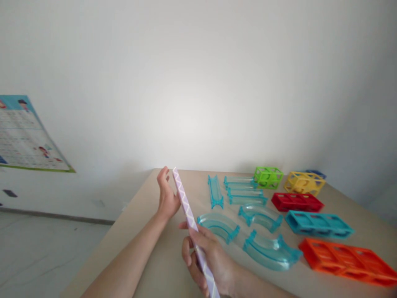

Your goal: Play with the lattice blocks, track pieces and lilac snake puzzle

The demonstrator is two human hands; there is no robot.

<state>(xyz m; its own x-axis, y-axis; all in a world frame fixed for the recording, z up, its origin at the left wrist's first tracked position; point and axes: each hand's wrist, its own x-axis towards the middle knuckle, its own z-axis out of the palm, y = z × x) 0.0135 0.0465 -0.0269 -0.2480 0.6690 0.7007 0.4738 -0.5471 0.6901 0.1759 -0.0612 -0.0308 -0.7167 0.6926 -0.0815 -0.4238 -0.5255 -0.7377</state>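
My right hand point(206, 256) is closed round the lower part of a long lilac strip with a white zigzag pattern point(186, 205), held edge-on and tilted up to the far left. My left hand point(166, 194) is raised beside the strip's upper end, fingers stretched out, its palm against or very close to the strip. Both hands are over the left part of a beige table point(149, 248).
To the right lie several clear blue track pieces, straight point(215, 191) and curved point(269, 250). Beyond them stand green point(268, 176), yellow point(304, 182), red point(297, 201), teal point(319, 224) and orange point(347, 260) frame blocks. A poster point(26, 136) hangs on the left wall.
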